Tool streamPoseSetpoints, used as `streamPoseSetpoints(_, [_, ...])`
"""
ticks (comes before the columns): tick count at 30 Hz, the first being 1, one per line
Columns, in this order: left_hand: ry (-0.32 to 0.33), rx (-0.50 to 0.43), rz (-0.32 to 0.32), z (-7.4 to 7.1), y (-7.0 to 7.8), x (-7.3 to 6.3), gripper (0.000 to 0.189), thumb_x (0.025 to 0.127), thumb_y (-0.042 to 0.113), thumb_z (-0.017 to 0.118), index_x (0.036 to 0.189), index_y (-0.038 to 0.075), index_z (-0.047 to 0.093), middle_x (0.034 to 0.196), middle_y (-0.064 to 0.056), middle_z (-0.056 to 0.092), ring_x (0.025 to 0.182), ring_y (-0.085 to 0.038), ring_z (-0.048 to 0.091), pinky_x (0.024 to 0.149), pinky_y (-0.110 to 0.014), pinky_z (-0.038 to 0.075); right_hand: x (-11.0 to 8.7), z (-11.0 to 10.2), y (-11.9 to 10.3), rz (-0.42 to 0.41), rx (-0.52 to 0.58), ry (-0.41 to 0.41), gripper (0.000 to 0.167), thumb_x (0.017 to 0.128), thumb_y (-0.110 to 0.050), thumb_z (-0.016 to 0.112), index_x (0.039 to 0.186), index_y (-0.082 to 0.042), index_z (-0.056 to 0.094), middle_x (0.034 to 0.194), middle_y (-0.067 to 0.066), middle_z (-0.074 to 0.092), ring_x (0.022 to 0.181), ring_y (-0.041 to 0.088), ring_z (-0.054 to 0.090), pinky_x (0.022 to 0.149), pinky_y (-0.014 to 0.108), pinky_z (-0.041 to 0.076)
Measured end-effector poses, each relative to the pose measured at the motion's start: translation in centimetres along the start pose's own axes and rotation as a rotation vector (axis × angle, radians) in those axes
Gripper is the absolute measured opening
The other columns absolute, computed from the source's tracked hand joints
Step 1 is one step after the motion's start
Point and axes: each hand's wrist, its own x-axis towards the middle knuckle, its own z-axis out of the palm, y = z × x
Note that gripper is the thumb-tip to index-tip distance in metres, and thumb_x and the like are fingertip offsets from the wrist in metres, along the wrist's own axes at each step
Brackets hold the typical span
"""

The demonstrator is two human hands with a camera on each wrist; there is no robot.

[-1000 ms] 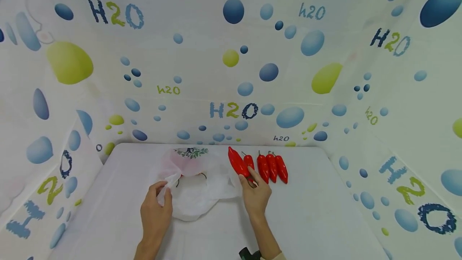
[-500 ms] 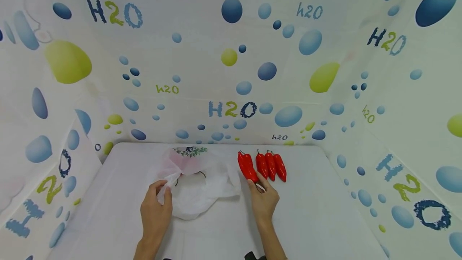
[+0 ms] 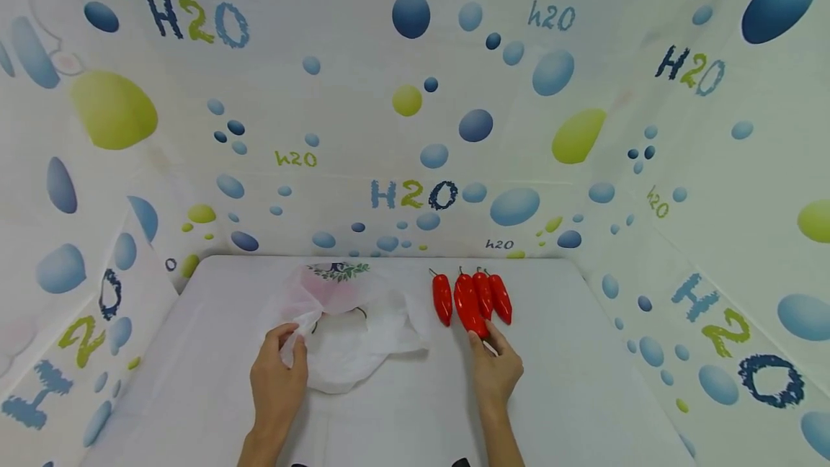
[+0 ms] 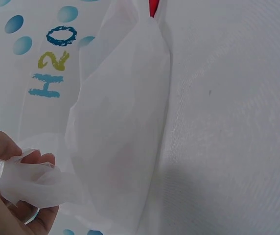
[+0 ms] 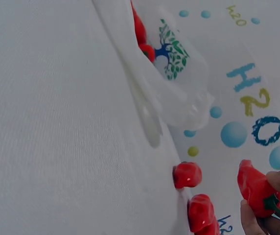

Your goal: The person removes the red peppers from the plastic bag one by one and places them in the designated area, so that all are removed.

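Observation:
My left hand (image 3: pixel 277 370) pinches the gathered edge of a thin white plastic bag (image 3: pixel 346 373) lying on the table. The bag bears a green-leafed tree print and shows pink where its contents lie; red peppers (image 5: pixel 139 29) peek from it in the right wrist view. My right hand (image 3: pixel 498 370) holds a red chili pepper (image 5: pixel 257 193) by its stem end, tip pointing away from me. In the head view this pepper overlaps the row of peppers at the back right. Left of it lies a single red pepper (image 3: pixel 442 300), and right of it another red pepper (image 3: pixel 500 299).
A white-covered table (image 3: pixel 570 380) spreads under everything. Behind and at both sides stand cloth walls (image 3: pixel 350 107) printed with blue and green drops and H2O lettering. A small dark object (image 3: pixel 461 463) shows at the bottom edge, beside the right forearm.
My right hand has moved to the right with the pepper, away from the bag and across the row. My left hand stays on the bag's edge.

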Motion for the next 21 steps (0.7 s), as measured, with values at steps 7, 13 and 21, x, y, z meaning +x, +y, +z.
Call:
streamPoseSetpoints(7, [-0.02, 0.002, -0.027, -0.1, 0.2, -0.2, 0.026, 0.095, 0.0, 0.069, 0.121, 0.0, 0.066, 0.094, -0.01, 0.068, 0.078, -0.018, 0.059, 0.072, -0.014, 0.04, 0.6, -1.4, 1.0, 0.061, -0.044, 0.047, 0.043, 0.095, -0.017, 0.079, 0.136, -0.01, 0.07, 0.122, 0.013, 0.075, 0.102, 0.031, 0.075, 0.078, 0.017, 0.056])
streamPoseSetpoints(13, [-0.014, 0.002, -0.017, 0.0, 0.3, -0.2, 0.025, 0.095, 0.0, 0.068, 0.12, 0.0, 0.066, 0.094, -0.01, 0.069, 0.077, -0.019, 0.059, 0.072, -0.014, 0.04, 1.0, -2.4, 2.3, 0.073, -0.045, 0.075, 0.043, 0.096, -0.019, 0.078, 0.136, -0.007, 0.07, 0.121, 0.018, 0.074, 0.101, 0.036, 0.075, 0.076, 0.014, 0.054])
streamPoseSetpoints(21, [-0.025, 0.017, -0.016, 0.1, 0.1, -0.1, 0.026, 0.096, 0.001, 0.068, 0.122, 0.0, 0.065, 0.094, -0.009, 0.068, 0.077, -0.018, 0.058, 0.071, -0.014, 0.039, 1.6, -3.3, 4.2, 0.085, -0.075, 0.136, 0.041, 0.093, -0.014, 0.08, 0.133, -0.005, 0.071, 0.12, 0.019, 0.075, 0.101, 0.035, 0.075, 0.071, 0.007, 0.049])
